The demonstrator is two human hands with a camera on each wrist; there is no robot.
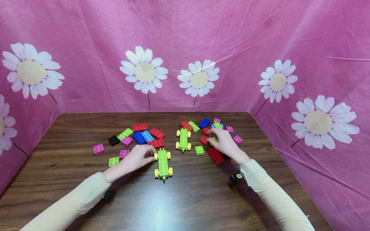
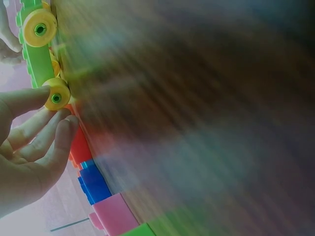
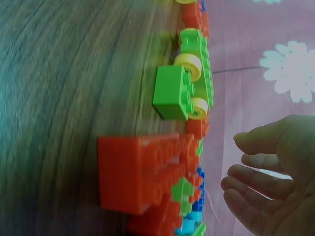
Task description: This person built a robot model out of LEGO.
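Observation:
My left hand is at a green toy car base with yellow wheels. Thumb and fingers pinch its far left wheel; the left wrist view shows them on either side of it. A second green car base stands farther back. Over the bricks on the right hovers my right hand, fingers loosely bent and holding nothing in the right wrist view. Below it lie a large red brick, smaller red bricks and a green piece, partly hidden. A small green brick sits to its left.
Left of the car bases lie red bricks, a dark blue brick, a black brick and pink bricks. Behind the right hand are a blue brick and a green piece with blue wheels. Flowered pink cloth surrounds the wooden table.

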